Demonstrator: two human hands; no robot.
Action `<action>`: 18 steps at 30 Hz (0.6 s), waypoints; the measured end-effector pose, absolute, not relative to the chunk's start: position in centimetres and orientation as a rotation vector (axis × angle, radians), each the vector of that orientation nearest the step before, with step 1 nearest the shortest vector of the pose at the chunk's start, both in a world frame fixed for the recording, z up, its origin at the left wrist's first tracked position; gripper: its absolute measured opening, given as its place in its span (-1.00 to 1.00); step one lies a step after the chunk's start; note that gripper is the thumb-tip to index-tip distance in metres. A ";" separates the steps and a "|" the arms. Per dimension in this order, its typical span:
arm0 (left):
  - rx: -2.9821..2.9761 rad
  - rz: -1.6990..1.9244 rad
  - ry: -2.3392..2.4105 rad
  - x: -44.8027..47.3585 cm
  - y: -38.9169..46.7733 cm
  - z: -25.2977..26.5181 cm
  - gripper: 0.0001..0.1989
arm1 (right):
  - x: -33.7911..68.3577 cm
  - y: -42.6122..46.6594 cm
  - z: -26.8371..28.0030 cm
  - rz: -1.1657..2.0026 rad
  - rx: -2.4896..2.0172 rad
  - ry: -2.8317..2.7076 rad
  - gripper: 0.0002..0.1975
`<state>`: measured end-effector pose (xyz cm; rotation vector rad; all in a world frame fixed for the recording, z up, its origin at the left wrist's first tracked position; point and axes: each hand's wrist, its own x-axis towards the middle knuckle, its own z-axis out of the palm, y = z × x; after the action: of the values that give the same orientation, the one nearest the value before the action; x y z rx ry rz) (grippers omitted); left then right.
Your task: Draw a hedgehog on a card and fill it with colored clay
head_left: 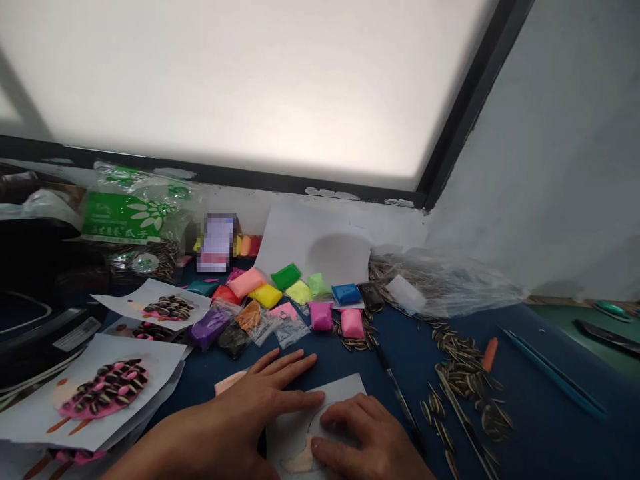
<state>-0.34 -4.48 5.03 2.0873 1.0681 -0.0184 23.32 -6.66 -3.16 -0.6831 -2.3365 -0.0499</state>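
Peach clay (303, 459) could smear across the paper (344, 391), I judge, should my unclenched, curled right hand (371, 437) overpress or my spread, empty left hand (260, 403) slip.

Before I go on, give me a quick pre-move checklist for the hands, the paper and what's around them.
1. Paper steadied: ok; the left hand is spread over the sheet.
2. Right hand at the work: ok; the right hand has its thumb at the edge of the peach clay.
3. Drawn outline fully covered with clay: cannot tell; the hands hide part of it.
4. Pen off the sheet: ok; the pen lies to its right.
5. Loose striped seeds in one neat pile: not ok; the seeds lie scattered at the right.
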 end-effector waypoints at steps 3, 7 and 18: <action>2.086 -0.002 1.067 -0.4 -4.5 4.9 -0.10 | 23.5 -6.6 -3.4 -0.009 -0.671 -2.329 -0.84; 2.095 -0.050 1.065 -0.4 -4.5 5.0 -0.11 | 23.2 -6.5 -4.4 -0.063 -0.684 -2.296 -0.89; 2.101 -0.075 1.075 -0.2 -4.4 5.3 -0.11 | 22.8 -6.5 -4.4 -0.087 -0.659 -2.266 -0.79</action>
<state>-0.20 -4.41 5.27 2.1012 1.0752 -0.0752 22.78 -6.48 -4.40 -0.6591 -2.2665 -0.0865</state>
